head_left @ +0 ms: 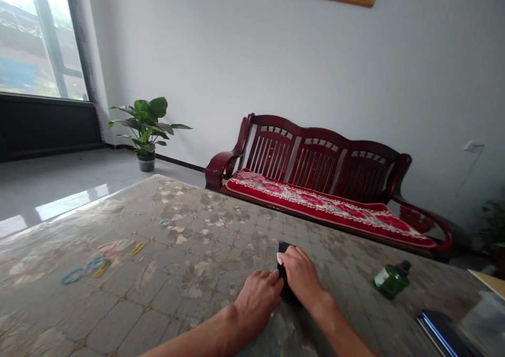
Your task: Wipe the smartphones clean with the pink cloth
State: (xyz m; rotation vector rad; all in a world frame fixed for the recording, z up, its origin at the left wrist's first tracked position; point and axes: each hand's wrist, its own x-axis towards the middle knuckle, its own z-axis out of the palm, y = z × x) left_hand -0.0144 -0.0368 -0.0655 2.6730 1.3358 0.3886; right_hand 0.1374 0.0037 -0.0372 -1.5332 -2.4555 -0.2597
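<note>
Both hands are busy with one dark object (pixel 289 295) on the patterned tabletop (pixel 177 294), directly in front of the person. The right hand (pixel 302 273) is closed over its upper right part, with the thumb near the left edge. The left hand (pixel 258 296) has its fingers curled in against the object's left side. Whether it grips the object or only presses it, I cannot tell. The hands cover so much that the object might be a phone or a small case; only its dark, flat shape is clear.

The step in hand looks like two-handed handling of this object, with the right hand apparently keeping it steady while the left works at its side. The next move seems to call for a firm right-hand hold and careful left fingertips at that edge, so that the object does not slip or turn.

The pile of coloured bands (pixel 97 265) lies well apart on the left. The green bottle (pixel 391 279) stands to the right, touched by neither hand.
</note>
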